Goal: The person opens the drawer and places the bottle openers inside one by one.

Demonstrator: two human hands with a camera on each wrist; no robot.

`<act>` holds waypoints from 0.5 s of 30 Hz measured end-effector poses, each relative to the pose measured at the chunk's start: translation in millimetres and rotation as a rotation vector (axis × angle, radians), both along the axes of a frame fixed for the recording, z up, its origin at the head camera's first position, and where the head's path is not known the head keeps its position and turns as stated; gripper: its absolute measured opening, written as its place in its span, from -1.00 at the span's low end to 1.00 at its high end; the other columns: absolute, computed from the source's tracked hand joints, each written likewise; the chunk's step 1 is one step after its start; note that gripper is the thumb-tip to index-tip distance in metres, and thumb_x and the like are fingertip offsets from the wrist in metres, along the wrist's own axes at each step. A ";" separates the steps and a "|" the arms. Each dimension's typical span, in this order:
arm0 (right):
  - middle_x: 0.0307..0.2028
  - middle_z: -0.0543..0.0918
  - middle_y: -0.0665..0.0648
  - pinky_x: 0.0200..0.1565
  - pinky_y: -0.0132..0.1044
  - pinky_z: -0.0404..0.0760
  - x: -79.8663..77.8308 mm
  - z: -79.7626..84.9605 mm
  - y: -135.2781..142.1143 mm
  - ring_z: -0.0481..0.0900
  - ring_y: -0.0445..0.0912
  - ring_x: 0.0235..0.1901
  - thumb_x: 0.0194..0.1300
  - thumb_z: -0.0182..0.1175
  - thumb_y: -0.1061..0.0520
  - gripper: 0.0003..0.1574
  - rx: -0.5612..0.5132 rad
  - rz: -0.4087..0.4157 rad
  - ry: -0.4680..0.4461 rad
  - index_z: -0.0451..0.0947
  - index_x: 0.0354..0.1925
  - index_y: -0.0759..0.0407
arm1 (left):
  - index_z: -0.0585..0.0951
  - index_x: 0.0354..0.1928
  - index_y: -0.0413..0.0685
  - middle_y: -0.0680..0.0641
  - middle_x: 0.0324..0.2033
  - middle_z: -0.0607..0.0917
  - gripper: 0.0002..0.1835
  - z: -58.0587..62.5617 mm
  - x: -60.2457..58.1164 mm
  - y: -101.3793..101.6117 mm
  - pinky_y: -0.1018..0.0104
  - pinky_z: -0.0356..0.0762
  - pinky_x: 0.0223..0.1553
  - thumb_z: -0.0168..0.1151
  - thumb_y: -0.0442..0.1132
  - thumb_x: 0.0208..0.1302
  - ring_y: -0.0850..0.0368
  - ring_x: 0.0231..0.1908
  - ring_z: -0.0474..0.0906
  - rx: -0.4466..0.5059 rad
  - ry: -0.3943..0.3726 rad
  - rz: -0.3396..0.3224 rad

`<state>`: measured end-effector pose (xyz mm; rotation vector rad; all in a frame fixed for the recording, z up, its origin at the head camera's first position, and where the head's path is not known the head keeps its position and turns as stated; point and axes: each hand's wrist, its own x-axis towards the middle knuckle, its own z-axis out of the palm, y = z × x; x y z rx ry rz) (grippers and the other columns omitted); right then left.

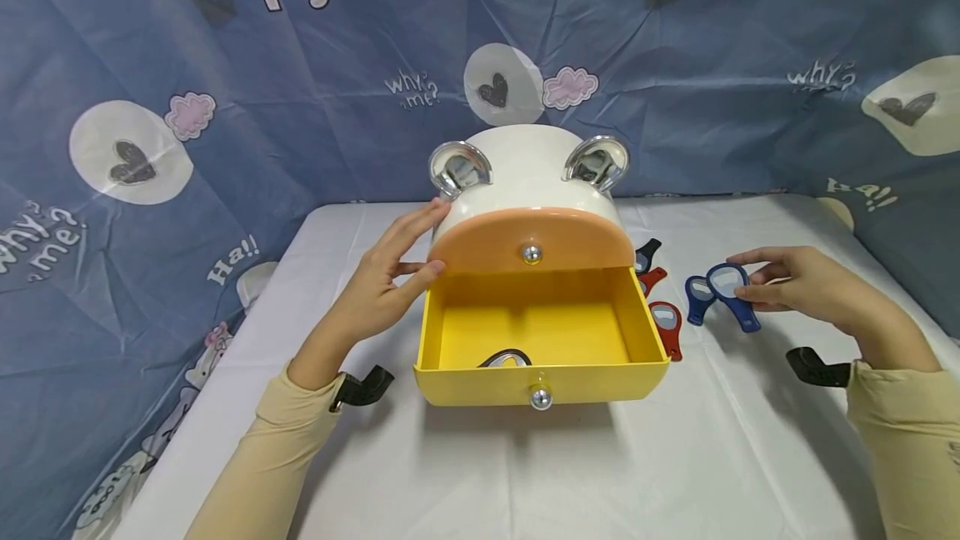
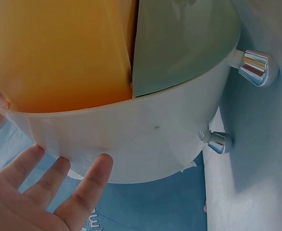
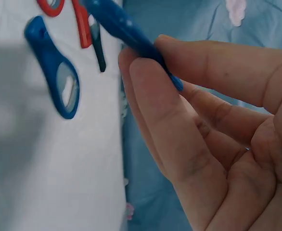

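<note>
A white box with an orange upper front [image 1: 480,242] and silver ear-like knobs stands mid-table, its yellow drawer [image 1: 480,387] pulled out. My left hand [image 1: 375,294] rests on the box's left side, fingers spread along the white wall [image 2: 146,137] in the left wrist view. My right hand [image 1: 821,286] pinches a small blue magnifying glass [image 1: 742,312] by its lens end, handle downward, above the table. Close beside it lies a second blue magnifying glass [image 1: 699,312]. Inside the drawer, a dark-rimmed item [image 1: 510,356] shows partly, the front wall hiding the rest.
Right of the drawer lie a red magnifying glass [image 1: 669,332], another red one [image 1: 654,277] and a black one [image 1: 648,252], the latter two partly hidden by the box. White cloth [image 1: 510,473] covers the table. A blue printed curtain [image 1: 360,132] hangs behind.
</note>
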<state>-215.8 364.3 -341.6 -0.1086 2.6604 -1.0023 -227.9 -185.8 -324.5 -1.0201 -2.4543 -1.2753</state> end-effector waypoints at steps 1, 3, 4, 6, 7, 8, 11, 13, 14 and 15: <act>0.00 0.63 0.27 -0.11 -0.39 0.82 1.4 1.5 -1.0 0.73 -0.24 -0.26 0.50 0.37 0.14 -0.18 -0.012 -0.001 0.003 0.31 0.52 0.43 | 0.28 0.68 0.29 0.13 0.67 0.25 -0.29 0.1 0.2 -0.2 -0.05 0.79 0.17 0.25 -0.21 0.60 0.05 0.63 0.24 0.000 0.001 -0.001; -0.04 0.61 0.23 -0.11 -0.37 0.83 4.8 3.9 -2.7 0.73 -0.25 -0.27 0.50 0.37 0.16 -0.19 -0.038 -0.006 0.020 0.31 0.52 0.42 | 0.28 0.68 0.28 0.12 0.67 0.25 -0.29 0.5 0.7 -0.5 -0.05 0.79 0.17 0.25 -0.21 0.60 0.05 0.63 0.24 0.000 0.004 -0.001; -0.06 0.61 0.20 -0.12 -0.37 0.83 6.5 5.1 -3.4 0.73 -0.25 -0.28 0.49 0.38 0.17 -0.19 -0.052 -0.011 0.029 0.31 0.52 0.42 | 0.28 0.68 0.28 0.12 0.67 0.25 -0.29 0.6 0.8 -0.6 -0.05 0.79 0.16 0.25 -0.20 0.60 0.05 0.63 0.24 -0.001 0.007 0.000; -0.12 0.60 0.14 -0.14 -0.38 0.83 10.7 7.8 -4.9 0.75 -0.25 -0.29 0.48 0.39 0.20 -0.21 -0.077 -0.027 0.058 0.32 0.50 0.41 | 0.29 0.68 0.28 0.12 0.67 0.25 -0.30 0.8 1.0 -0.6 -0.04 0.79 0.16 0.25 -0.19 0.60 0.04 0.63 0.24 0.000 0.009 -0.001; -0.15 0.59 0.10 -0.16 -0.40 0.83 12.5 9.4 -5.6 0.75 -0.26 -0.30 0.47 0.39 0.21 -0.23 -0.088 -0.032 0.076 0.34 0.49 0.40 | 0.29 0.68 0.28 0.12 0.67 0.25 -0.30 0.9 1.0 -0.6 -0.04 0.79 0.16 0.25 -0.18 0.60 0.04 0.63 0.25 0.001 0.010 -0.002; -0.17 0.58 0.06 -0.18 -0.41 0.82 14.2 11.3 -6.4 0.75 -0.28 -0.30 0.46 0.40 0.21 -0.24 -0.099 -0.038 0.092 0.36 0.48 0.37 | 0.29 0.68 0.28 0.12 0.67 0.25 -0.30 1.0 1.0 -0.5 -0.04 0.79 0.17 0.25 -0.18 0.60 0.04 0.63 0.25 0.002 0.009 -0.001; -0.22 0.59 -0.01 -0.21 -0.43 0.82 18.6 17.7 -10.8 0.75 -0.30 -0.30 0.44 0.42 0.21 -0.31 -0.129 -0.049 0.141 0.43 0.43 0.28 | 0.29 0.68 0.28 0.12 0.67 0.24 -0.30 1.0 1.0 -0.4 -0.05 0.78 0.18 0.25 -0.18 0.60 0.04 0.63 0.25 0.004 0.003 -0.003; -0.24 0.60 -0.05 -0.22 -0.43 0.81 20.7 22.5 -14.5 0.75 -0.32 -0.30 0.44 0.43 0.20 -0.32 -0.132 -0.046 0.166 0.44 0.42 0.25 | 0.28 0.68 0.28 0.12 0.68 0.24 -0.30 0.9 1.3 -0.4 -0.06 0.78 0.18 0.24 -0.18 0.61 0.04 0.63 0.24 0.005 -0.002 -0.003; -0.24 0.61 -0.05 -0.22 -0.43 0.82 21.7 25.0 -16.8 0.76 -0.32 -0.29 0.44 0.43 0.20 -0.32 -0.129 -0.046 0.179 0.45 0.42 0.24 | 0.28 0.68 0.28 0.12 0.68 0.23 -0.30 0.9 1.6 -0.6 -0.06 0.78 0.19 0.24 -0.18 0.61 0.04 0.63 0.24 0.006 -0.005 -0.003; -0.24 0.61 -0.05 -0.23 -0.43 0.82 22.4 27.3 -19.3 0.76 -0.32 -0.29 0.44 0.44 0.19 -0.30 -0.123 -0.045 0.187 0.44 0.43 0.25 | 0.28 0.68 0.28 0.12 0.68 0.23 -0.30 0.9 1.8 -0.7 -0.06 0.77 0.19 0.24 -0.18 0.61 0.03 0.64 0.24 0.006 -0.007 -0.004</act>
